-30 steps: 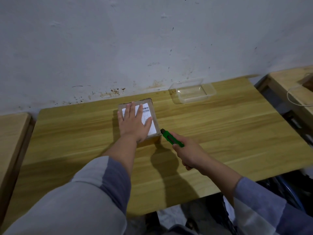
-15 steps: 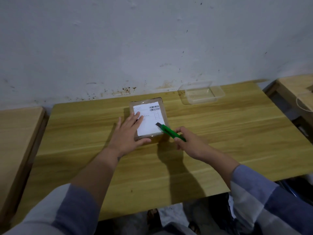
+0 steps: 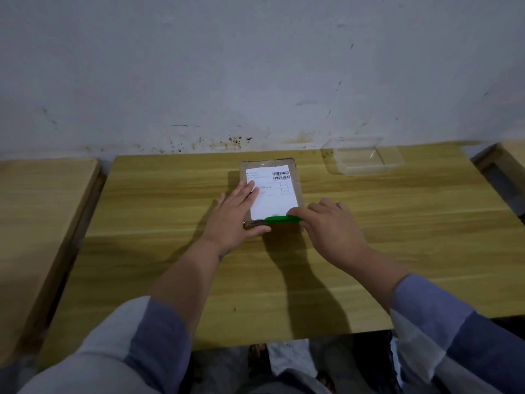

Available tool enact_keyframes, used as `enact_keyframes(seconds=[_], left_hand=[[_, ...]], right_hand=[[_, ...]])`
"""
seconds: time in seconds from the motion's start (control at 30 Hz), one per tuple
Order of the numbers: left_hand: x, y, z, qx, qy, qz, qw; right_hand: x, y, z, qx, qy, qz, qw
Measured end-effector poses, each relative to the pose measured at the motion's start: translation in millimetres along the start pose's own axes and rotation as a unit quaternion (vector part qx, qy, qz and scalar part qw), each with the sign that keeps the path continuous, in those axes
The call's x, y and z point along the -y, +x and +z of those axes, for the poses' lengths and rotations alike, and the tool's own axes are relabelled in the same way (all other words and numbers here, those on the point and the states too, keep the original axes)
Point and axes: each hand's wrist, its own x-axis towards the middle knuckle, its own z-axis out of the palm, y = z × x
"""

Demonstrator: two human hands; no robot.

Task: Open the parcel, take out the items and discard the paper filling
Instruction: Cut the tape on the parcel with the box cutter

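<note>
A small brown cardboard parcel [image 3: 295, 169] with a white shipping label lies flat on the wooden table [image 3: 397, 251], near the wall. My left hand [image 3: 233, 217] rests on the parcel's near left corner with straight fingers and the thumb along the front edge. My right hand [image 3: 332, 228] grips a green box cutter [image 3: 282, 219], which lies level along the parcel's near edge with its tip pointing left toward my left hand. The parcel is closed.
A clear plastic container [image 3: 362, 157] stands at the back right of the table, beside the wall. Lower wooden surfaces flank the table on the left [image 3: 37, 223] and at the far right [image 3: 514, 152]. The floor and someone's feet show below the front edge.
My left hand slid back from the label to the parcel's near left corner. My right hand swung the cutter from pointing diagonally at the parcel's right side to lying level along its near edge.
</note>
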Motion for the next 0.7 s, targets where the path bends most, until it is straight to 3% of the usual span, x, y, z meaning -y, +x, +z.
enact_keyframes(seconds=[0.23, 0.53, 0.7], left_hand=[[-2.6, -1.1, -2.4, 0.005, 0.005, 0.0, 1.0], [-4.0, -0.9, -6.5, 0.023, 0.018, -0.012, 1.0], [-4.4, 0.0, -6.6, 0.03, 0.034, -0.01, 0.999]], right_hand=[[4.7, 10.8, 3.3, -0.023, -0.028, -0.011, 0.999], [8.2, 21.2, -0.6, 0.016, -0.063, -0.052, 0.997], [-22.7, 14.4, -9.4, 0.01, -0.083, -0.057, 0.995]])
